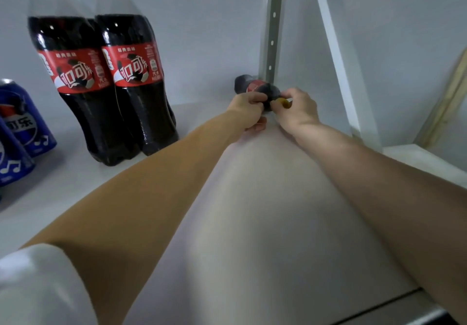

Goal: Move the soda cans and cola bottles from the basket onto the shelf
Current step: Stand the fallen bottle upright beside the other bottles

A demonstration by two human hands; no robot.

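Shelf [265,211] board, white and smooth with a faint sheen, fills most of my view, and both of my bare arms stretch across it toward the far right corner. There my two hands meet on a small cola bottle [255,88] that lies tipped on its side against the back wall, its dark rounded base pointing left and its yellow cap pointing right. My left hand [246,108] wraps its fingers closed around the bottle's middle, just over the red label. My right hand [299,111] pinches shut on the neck end, at the yellow cap. Whether the bottle rests on the board or is lifted just off it, I cannot tell.

At the left of the shelf, well apart from my hands, two tall cola bottles [106,76] stand upright side by side and touching. They are clear plastic with a waisted shape, filled with dark liquid up to the shoulders, wrapped in red labels with white lettering, and topped with yellow caps at the frame's upper edge. Further left, at the edge of view, blue soda cans [22,127] stand close together, glossy metal with white lettering and music notes.

A grey metal upright [271,33] with a row of small holes rises just behind the held bottle. A white sleeve [38,281] covers my left shoulder at the bottom corner.
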